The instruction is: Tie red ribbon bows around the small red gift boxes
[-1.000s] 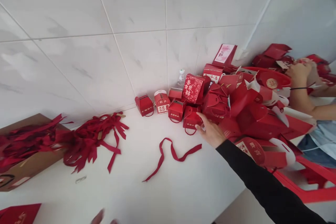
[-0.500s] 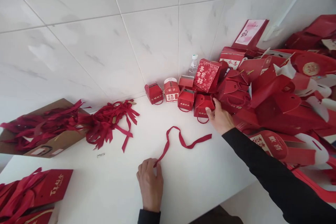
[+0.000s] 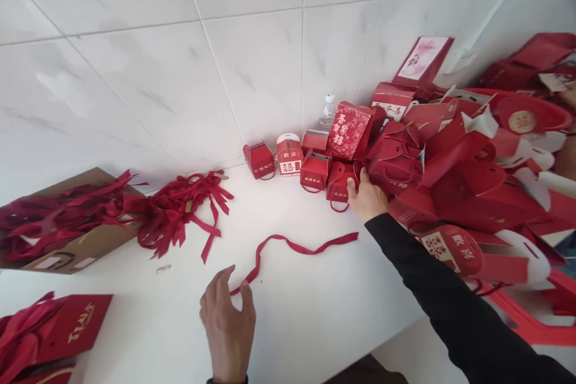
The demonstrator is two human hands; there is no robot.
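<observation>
My left hand [image 3: 228, 318] is over the near part of the table, thumb and fingers spread apart. Between them lies one end of a dark red ribbon [image 3: 288, 241], which curves across the white table to the right. My right hand [image 3: 368, 197] reaches to the back right, thumb and fingers at the right side of a small red gift box [image 3: 337, 183] with a cord handle. My fingertips are partly hidden behind the box. Left of it stand another small red box [image 3: 315, 173] and a box with a pale label [image 3: 289, 156].
A large heap of red gift boxes [image 3: 472, 192] fills the right side. On the left, a cardboard box [image 3: 101, 243] overflows with ribbons [image 3: 180, 204]; red bags [image 3: 76, 324] lie nearer. A clear bottle [image 3: 327, 114] stands by the tiled wall [image 3: 252, 72].
My left hand has moved left and its fingers have opened, letting the ribbon loosen. The ribbon's near end has shifted left and its bend has flattened. My right hand stays at the gift box.
</observation>
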